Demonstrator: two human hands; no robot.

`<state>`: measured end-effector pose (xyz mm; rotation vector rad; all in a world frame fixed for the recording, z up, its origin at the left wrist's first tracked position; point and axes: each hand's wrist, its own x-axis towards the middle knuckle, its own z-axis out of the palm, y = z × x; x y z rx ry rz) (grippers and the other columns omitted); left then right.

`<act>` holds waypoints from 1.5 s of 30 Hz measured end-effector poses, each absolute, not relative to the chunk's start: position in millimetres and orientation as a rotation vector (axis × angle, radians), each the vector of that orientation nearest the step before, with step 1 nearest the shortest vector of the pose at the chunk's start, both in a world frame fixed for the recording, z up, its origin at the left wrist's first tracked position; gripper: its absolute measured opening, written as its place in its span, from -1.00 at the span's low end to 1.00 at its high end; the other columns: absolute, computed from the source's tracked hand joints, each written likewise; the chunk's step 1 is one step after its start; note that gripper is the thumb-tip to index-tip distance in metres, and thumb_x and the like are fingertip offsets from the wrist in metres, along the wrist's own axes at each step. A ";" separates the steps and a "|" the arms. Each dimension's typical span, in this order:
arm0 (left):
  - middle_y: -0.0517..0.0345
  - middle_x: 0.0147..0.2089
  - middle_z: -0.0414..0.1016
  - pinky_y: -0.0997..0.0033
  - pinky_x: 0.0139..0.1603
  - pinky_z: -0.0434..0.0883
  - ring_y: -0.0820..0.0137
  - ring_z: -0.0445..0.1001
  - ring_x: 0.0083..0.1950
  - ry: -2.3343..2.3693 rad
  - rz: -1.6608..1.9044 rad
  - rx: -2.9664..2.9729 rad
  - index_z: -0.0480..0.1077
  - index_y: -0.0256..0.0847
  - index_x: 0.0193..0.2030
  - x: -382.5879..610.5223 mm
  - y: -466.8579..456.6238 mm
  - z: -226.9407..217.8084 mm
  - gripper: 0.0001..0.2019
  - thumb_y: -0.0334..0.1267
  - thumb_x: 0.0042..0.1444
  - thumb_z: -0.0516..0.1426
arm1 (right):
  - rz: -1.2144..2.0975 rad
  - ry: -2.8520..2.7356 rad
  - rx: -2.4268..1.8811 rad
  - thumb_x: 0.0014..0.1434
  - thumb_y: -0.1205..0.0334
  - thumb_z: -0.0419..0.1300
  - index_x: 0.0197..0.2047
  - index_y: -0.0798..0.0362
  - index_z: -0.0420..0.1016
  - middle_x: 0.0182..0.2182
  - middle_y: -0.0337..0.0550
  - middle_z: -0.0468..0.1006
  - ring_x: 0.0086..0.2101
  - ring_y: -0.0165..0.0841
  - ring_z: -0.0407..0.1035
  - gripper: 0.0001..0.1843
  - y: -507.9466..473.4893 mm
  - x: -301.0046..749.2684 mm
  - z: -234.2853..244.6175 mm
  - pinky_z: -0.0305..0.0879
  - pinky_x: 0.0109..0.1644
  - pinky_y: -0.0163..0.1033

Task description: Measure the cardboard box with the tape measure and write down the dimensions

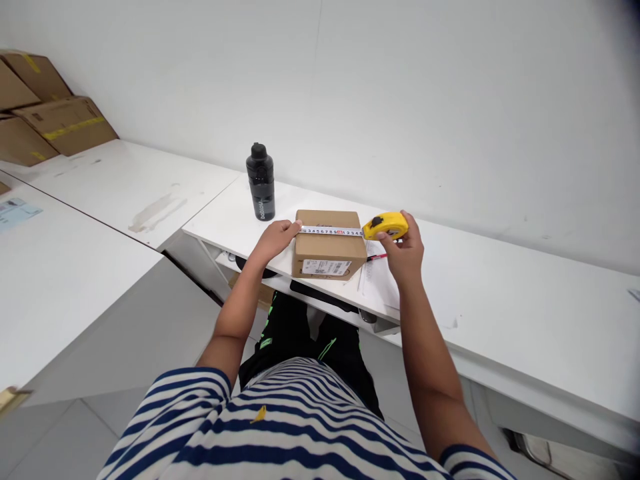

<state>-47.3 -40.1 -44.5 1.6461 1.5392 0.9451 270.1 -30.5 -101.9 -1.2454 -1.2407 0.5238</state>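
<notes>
A small brown cardboard box [327, 245] with a white label on its near side sits on the white desk [500, 293]. A measuring tape's blade [333, 231] lies stretched across the box top. My left hand [275, 240] pinches the blade's end at the box's left edge. My right hand [403, 250] is closed on the yellow tape measure case [385, 225] just past the box's right edge. A red pen [376, 257] lies on paper under my right hand.
A black water bottle [261, 181] stands just behind and left of the box. A second white table [65, 267] runs along the left. Brown cardboard boxes [45, 107] are stacked in the far left corner against the white wall. My dark trousers show under the desk.
</notes>
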 end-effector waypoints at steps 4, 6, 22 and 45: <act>0.25 -0.53 0.22 0.31 -0.34 0.06 0.43 0.19 -0.45 1.542 0.948 1.662 0.21 -0.14 -0.52 -47.1 -40.6 -43.7 -0.48 0.15 0.36 0.09 | 0.507 -1.263 -1.238 0.04 -0.23 0.44 0.46 -0.08 0.36 0.33 0.03 0.48 0.05 -0.14 0.49 -0.02 -29.9 269.0 -105.6 0.53 0.01 -0.04; 0.25 -0.53 0.24 0.32 -0.34 0.07 0.42 0.20 -0.45 1.535 0.945 1.664 0.22 -0.14 -0.51 -47.1 -40.5 -44.0 -0.49 0.15 0.36 0.09 | 0.503 -1.273 -1.249 0.05 -0.23 0.44 0.47 -0.09 0.35 0.31 0.01 0.49 0.03 -0.15 0.50 -0.02 -30.1 269.8 -106.8 0.53 -0.02 -0.06; 0.23 -0.54 0.28 0.32 -0.33 0.13 0.42 0.24 -0.45 1.501 0.961 1.651 0.25 -0.15 -0.52 -47.1 -40.6 -44.4 -0.47 0.16 0.36 0.10 | 0.500 -1.259 -1.236 0.05 -0.28 0.43 0.46 -0.09 0.35 0.31 0.03 0.47 0.07 -0.14 0.48 -0.02 -33.3 267.9 -106.2 0.52 -0.03 -0.10; 0.24 -0.52 0.27 0.33 -0.31 0.15 0.43 0.25 -0.44 1.465 0.954 1.637 0.24 -0.15 -0.49 -47.9 -41.0 -46.5 -0.48 0.17 0.38 0.07 | 0.555 -1.192 -1.165 0.03 -0.29 0.45 0.46 -0.07 0.31 0.30 0.04 0.46 0.17 -0.10 0.45 0.03 -29.7 266.5 -121.0 0.51 0.10 -0.06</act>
